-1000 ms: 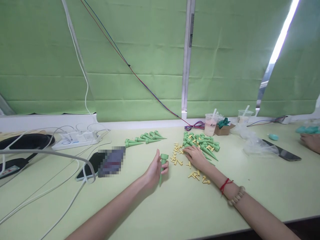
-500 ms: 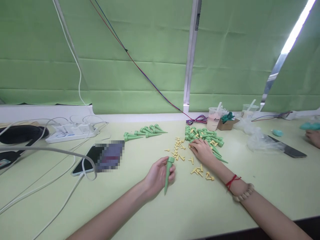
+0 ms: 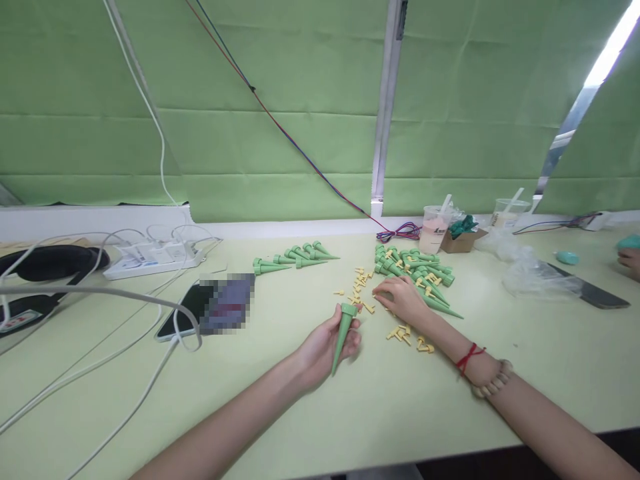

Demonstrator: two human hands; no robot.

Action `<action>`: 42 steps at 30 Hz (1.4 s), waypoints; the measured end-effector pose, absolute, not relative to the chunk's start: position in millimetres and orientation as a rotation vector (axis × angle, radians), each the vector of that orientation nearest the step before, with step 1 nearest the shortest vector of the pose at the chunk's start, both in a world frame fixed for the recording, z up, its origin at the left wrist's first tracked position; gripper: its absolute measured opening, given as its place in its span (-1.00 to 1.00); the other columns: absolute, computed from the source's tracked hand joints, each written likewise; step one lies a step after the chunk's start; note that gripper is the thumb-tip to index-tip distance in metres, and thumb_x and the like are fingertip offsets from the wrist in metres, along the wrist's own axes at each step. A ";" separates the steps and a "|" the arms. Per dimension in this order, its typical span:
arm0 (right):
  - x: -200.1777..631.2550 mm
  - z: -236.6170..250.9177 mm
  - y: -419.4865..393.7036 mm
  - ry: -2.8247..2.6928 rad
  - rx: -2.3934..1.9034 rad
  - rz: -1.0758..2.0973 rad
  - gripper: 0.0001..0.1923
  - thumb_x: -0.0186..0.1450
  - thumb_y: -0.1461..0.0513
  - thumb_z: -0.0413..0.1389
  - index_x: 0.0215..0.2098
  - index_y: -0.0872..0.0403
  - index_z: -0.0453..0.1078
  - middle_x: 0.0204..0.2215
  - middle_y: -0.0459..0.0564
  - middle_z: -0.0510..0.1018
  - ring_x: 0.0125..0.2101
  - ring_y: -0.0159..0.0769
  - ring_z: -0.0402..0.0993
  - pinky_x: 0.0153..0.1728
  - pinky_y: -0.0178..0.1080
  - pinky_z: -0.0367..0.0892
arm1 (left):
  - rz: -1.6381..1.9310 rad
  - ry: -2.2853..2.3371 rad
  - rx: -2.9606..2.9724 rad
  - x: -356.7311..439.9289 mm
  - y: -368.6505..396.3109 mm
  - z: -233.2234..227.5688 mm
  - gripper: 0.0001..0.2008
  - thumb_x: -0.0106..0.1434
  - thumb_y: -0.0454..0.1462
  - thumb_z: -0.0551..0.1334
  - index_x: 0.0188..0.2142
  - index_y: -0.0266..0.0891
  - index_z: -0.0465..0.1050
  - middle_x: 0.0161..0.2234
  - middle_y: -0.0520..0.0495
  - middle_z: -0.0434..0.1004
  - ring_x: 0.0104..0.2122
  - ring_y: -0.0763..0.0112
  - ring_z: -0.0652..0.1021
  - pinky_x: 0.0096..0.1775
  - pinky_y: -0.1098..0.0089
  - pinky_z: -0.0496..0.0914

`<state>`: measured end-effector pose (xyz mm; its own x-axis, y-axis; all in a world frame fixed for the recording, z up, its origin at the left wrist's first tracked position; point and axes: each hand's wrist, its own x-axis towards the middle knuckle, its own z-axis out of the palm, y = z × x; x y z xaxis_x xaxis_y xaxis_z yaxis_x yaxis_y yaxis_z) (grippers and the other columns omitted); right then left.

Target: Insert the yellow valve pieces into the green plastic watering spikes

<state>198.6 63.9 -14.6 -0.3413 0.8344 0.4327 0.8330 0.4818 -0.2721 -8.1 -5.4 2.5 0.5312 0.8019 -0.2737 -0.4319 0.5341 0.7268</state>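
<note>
My left hand [image 3: 325,347] grips a green plastic cone spike [image 3: 343,333], wide end up, tip pointing down at the table. My right hand [image 3: 403,298] lies palm down among small yellow plastic pieces [image 3: 357,287], fingertips curled over them, right beside a loose pile of green spikes [image 3: 417,275]. More yellow pieces [image 3: 410,337] lie just below that wrist, which wears a red string and a bead bracelet. A neat row of green spikes [image 3: 293,259] sits farther back to the left.
A phone [image 3: 193,310] and white cables lie at left, with a power strip [image 3: 153,257] and black headset behind. Two drink cups [image 3: 434,229], a small box, crumpled plastic and another phone [image 3: 590,292] sit at right. Another person's hand [image 3: 631,260] shows at the far right edge.
My left hand has drawn the spike slightly nearer and to the right. My right hand has slid a little left over the yellow pieces; the view has shifted left.
</note>
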 end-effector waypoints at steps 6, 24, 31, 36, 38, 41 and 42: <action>195.3 -13.4 58.8 -1.951 -1.245 0.224 -0.87 0.17 0.33 0.02 -0.35 0.08 0.39 -0.35 -0.03 0.53 -0.38 -0.32 0.46 -0.30 -0.22 0.31 | 0.755 0.604 0.686 -9.4 -2.4 0.6 -0.62 0.24 -0.05 0.02 -0.06 -0.19 0.28 -0.51 0.06 0.20 -0.64 0.61 0.23 -0.62 0.54 0.06; 160.6 1.7 17.7 -1.636 -1.089 0.615 -0.83 0.11 0.18 0.15 -0.33 0.04 0.48 -0.33 -0.03 0.56 -0.35 -0.30 0.44 -0.30 -0.23 0.32 | 0.965 0.596 0.654 -8.0 -4.2 5.9 -0.74 0.27 -0.21 0.01 -0.03 -0.11 0.20 -0.47 0.03 0.30 -0.60 0.58 0.32 -0.53 0.54 0.20; 161.9 9.6 11.2 -1.462 -1.070 0.718 -0.77 0.10 0.12 0.16 -0.32 0.08 0.48 -0.40 0.00 0.57 -0.44 -0.32 0.46 -0.38 -0.25 0.37 | 1.057 0.625 0.758 -9.7 -6.6 9.6 -0.54 0.17 -0.39 0.17 0.07 -0.18 0.20 -0.31 -0.09 0.45 -0.36 0.46 0.49 -0.18 0.40 0.34; 167.2 15.1 12.3 -1.411 -1.021 0.632 -0.80 0.14 0.13 0.14 -0.36 0.09 0.46 -0.50 -0.05 0.53 -0.54 -0.39 0.43 -0.47 -0.30 0.36 | 1.042 0.658 0.883 -9.9 -9.1 11.2 -0.45 0.03 -0.42 0.30 0.04 -0.19 0.25 -0.23 -0.09 0.45 -0.29 0.38 0.53 -0.07 0.28 0.34; 165.4 16.2 9.9 -1.419 -0.992 0.663 -0.81 0.13 0.13 0.14 -0.40 0.10 0.45 -0.52 -0.05 0.52 -0.58 -0.40 0.42 -0.50 -0.31 0.36 | 1.035 0.703 0.936 -8.5 -11.0 10.9 -0.41 -0.01 -0.39 0.33 0.03 -0.15 0.26 -0.23 -0.08 0.45 -0.33 0.38 0.54 -0.12 0.28 0.37; 160.4 15.7 3.7 -1.503 -0.933 0.705 -0.84 0.12 0.16 0.15 -0.42 0.09 0.46 -0.55 -0.06 0.52 -0.58 -0.38 0.43 -0.49 -0.30 0.37 | 1.049 0.748 0.982 -6.3 -13.6 9.7 -0.42 -0.06 -0.36 0.36 -0.01 -0.13 0.29 -0.19 -0.08 0.44 -0.36 0.39 0.55 -0.19 0.27 0.40; 159.1 15.1 1.7 -1.535 -0.921 0.713 -0.85 0.12 0.17 0.16 -0.42 0.09 0.47 -0.56 -0.06 0.53 -0.56 -0.37 0.44 -0.47 -0.29 0.37 | 1.060 0.755 0.990 -5.9 -14.1 9.4 -0.43 -0.07 -0.35 0.37 -0.03 -0.14 0.29 -0.17 -0.08 0.43 -0.36 0.39 0.55 -0.21 0.27 0.41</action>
